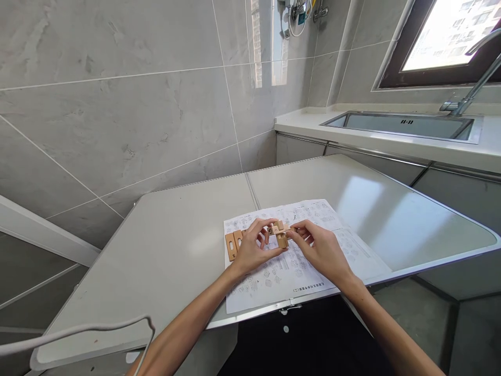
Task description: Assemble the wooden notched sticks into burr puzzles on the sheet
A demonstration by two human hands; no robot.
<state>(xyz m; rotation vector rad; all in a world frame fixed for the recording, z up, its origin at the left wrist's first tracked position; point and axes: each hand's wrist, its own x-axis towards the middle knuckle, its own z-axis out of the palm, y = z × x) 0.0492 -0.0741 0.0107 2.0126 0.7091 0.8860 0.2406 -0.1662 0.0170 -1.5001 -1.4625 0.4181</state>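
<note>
A small wooden interlocking puzzle [282, 240] is held between my two hands above a printed sheet. The thumb and fingers of my left hand [252, 248] grip its left side, top and bottom. My right hand [319, 248] pinches a wooden piece at the puzzle's right side; the fingertips partly hide it. Beside my left hand lie several slotted wooden pieces [231, 246] in a row, some tucked behind the fingers. Under everything, the white instruction sheet [250, 297] carries small line drawings.
The sheet rests on a pale folding table [176, 235] with a seam across it and a metal front edge. A white cable [78, 330] hangs at the lower left. Behind the table to the right stand a counter with a sink [403, 125] and a faucet [465, 99].
</note>
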